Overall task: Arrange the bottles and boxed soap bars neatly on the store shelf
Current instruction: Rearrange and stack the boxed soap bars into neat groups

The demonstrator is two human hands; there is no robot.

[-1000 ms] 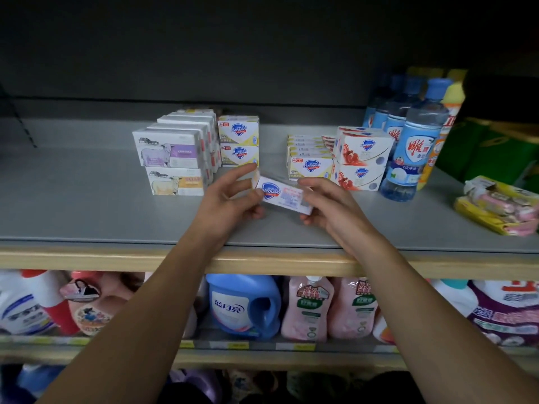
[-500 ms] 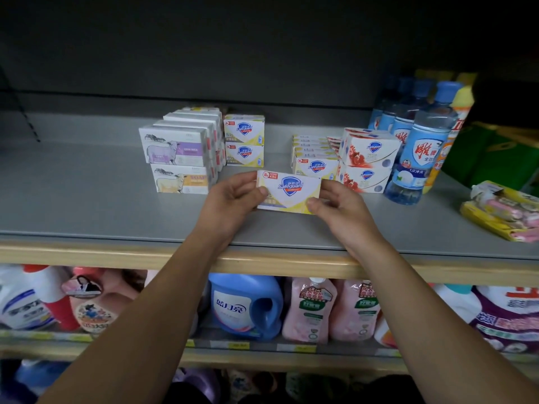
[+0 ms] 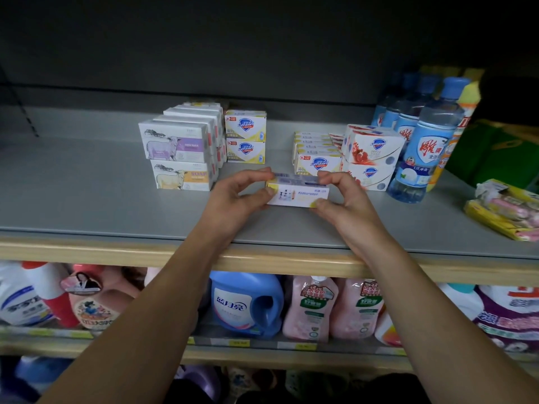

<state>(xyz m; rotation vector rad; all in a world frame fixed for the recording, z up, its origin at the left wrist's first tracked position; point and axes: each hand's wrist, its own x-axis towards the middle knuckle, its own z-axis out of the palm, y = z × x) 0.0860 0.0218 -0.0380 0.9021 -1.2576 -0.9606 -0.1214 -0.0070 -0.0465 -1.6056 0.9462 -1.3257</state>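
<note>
Yellow-and-white soap box [image 3: 297, 193] sits between both our hands over the grey shelf [image 3: 73, 199], front middle, back panel with barcode facing up; can't tell if it touches the shelf or hangs just above. Left hand [image 3: 233, 196] grip: thumb and curled fingers pinching the box's left end. Right hand [image 3: 341, 199] grip: same pinch on the right end, fingers over the top edge, thumb on the near edge. So both grips are narrow and holding that one box. Progress, as we judge it: partway. Sheep-print soap boxes [image 3: 178, 156] already stacked in a tidy block at left, two yellow Safeguard boxes [image 3: 245, 137] stacked just beside them. Right of a gap, a row of yellow Safeguard boxes [image 3: 316, 158] runs back, touching a stack of white-red Safeguard boxes [image 3: 370, 158]. Blue-capped bottles [image 3: 423, 141] stand in a file at far right, look lined up. Left to do: place the held box, probably into the gap near the yellow ones or onto that row. Loose yellow-pink packs [image 3: 507, 211] lie askew at the right shelf edge, likely need tidying too. Lower shelf with detergent jugs [image 3: 248, 304] not touched by us.
</note>
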